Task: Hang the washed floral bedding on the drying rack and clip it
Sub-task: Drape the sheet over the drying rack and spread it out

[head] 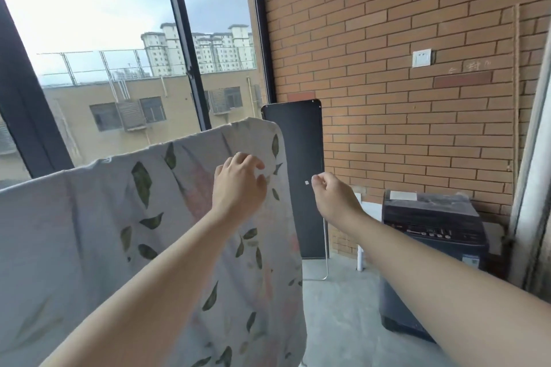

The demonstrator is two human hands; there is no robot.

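The left hand (238,179) pinches the floral bedding (89,217) near its top right corner. The right hand (331,188) is just beside it, fingers loosely curled, holding nothing. The bedding hangs spread out before the window (104,39).

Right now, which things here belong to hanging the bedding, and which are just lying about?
Job: floral bedding, draped up; left hand gripping near its top corner; right hand beside its edge, off the cloth.
Lying about: dark panel against the brick wall; washing machine; wall switch.
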